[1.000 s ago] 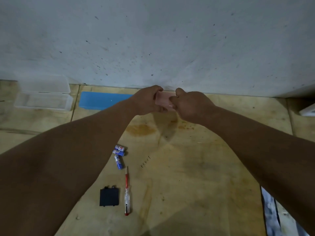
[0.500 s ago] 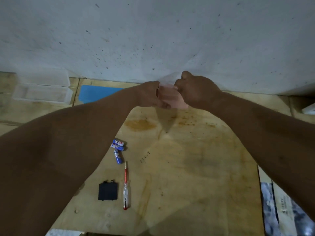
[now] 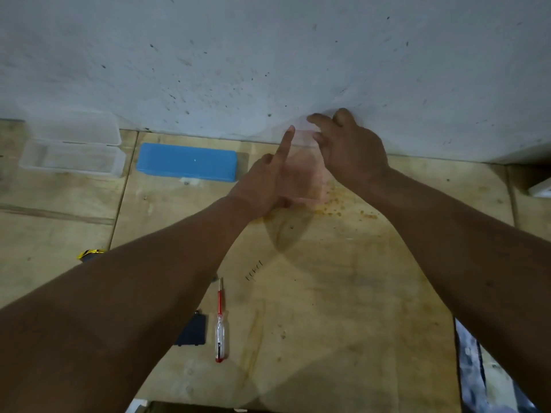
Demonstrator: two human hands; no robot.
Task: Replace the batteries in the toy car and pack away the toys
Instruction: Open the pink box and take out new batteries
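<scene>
A translucent pink plastic case (image 3: 310, 186) is held open in front of the wall, above the plywood table (image 3: 343, 293). My left hand (image 3: 262, 186) grips its lower half from the left, with the index finger pointing straight up along the edge. My right hand (image 3: 351, 144) pinches the raised lid at the top, fingers curled over it. On the table lie a red-and-clear screwdriver (image 3: 221, 326) and a black battery cover (image 3: 195, 329), partly under my left forearm. The batteries are hidden by that arm.
A shut blue case (image 3: 186, 162) and an open clear plastic case (image 3: 71, 150) stand at the back left against the wall. A yellow-and-black object (image 3: 89, 253) peeks out beside my left forearm. Printed packaging (image 3: 477, 368) lies past the table's right edge.
The pink case, held shut between both hands before, now stands open, with the right hand lifting the lid toward the wall. My left forearm now covers the batteries.
</scene>
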